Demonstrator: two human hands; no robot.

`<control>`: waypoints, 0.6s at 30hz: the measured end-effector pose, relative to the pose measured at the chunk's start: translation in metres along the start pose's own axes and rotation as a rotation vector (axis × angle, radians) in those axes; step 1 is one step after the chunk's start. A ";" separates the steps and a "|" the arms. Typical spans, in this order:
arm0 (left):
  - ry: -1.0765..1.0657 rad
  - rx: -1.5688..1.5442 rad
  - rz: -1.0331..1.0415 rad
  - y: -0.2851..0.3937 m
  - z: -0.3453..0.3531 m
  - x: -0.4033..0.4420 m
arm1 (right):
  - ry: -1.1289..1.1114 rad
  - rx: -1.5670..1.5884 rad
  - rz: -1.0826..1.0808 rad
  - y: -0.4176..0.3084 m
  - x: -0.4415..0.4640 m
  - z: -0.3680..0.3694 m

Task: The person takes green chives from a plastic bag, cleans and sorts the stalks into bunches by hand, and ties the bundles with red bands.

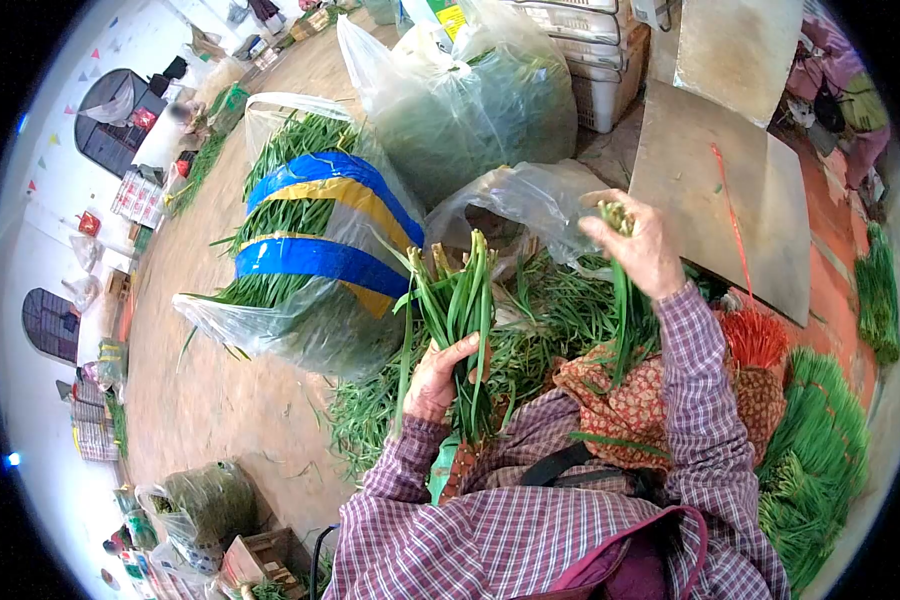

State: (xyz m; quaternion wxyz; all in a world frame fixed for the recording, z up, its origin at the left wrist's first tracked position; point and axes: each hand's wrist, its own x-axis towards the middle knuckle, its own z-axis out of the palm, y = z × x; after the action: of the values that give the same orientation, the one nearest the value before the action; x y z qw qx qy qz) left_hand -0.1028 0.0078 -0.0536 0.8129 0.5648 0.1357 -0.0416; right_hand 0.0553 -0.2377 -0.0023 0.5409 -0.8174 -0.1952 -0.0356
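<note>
My left hand is closed around an upright bunch of garlic chives, flat green leaves with the pale cut ends on top. Up and to the right, my right hand grips a smaller bunch of garlic chives by its cut ends, its leaves hanging toward my lap. Loose chives lie heaped below and between the hands. A patterned red-brown cloth covers my lap, under the right-hand bunch.
A large bundle of chives wrapped in blue and yellow bands lies ahead on the left. Behind it stands a full plastic bag. Red ties, tied bundles and a board are at my right. White crates are stacked behind.
</note>
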 end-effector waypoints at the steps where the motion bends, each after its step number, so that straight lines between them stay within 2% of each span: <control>1: 0.022 -0.002 0.012 -0.001 0.003 0.002 | 0.001 -0.002 0.001 -0.004 -0.003 0.003; 6: -0.043 -0.050 -0.035 0.002 0.021 0.004 | -0.073 0.309 -0.066 -0.045 -0.018 0.040; 10: -0.028 -0.049 -0.035 0.001 0.027 0.001 | -0.065 0.174 -0.103 -0.041 -0.017 0.055; 12: -0.030 -0.073 -0.018 0.000 0.024 0.001 | 0.000 0.286 -0.096 -0.033 -0.016 0.053; 15: 0.039 -0.175 -0.005 0.000 0.020 0.001 | 0.066 0.346 0.087 -0.028 -0.012 0.028; 17: 0.031 -0.108 0.059 -0.006 0.008 0.004 | 0.219 0.392 0.053 -0.023 -0.007 0.000; 18: 0.033 -0.138 0.070 -0.006 0.005 0.005 | 0.255 0.310 0.015 -0.012 -0.003 -0.010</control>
State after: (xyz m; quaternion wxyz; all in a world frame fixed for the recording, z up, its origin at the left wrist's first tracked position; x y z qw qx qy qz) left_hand -0.0987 0.0013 -0.0586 0.8486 0.5123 0.1316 0.0057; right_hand 0.0499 -0.2439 0.0117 0.6807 -0.7148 -0.1222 -0.1044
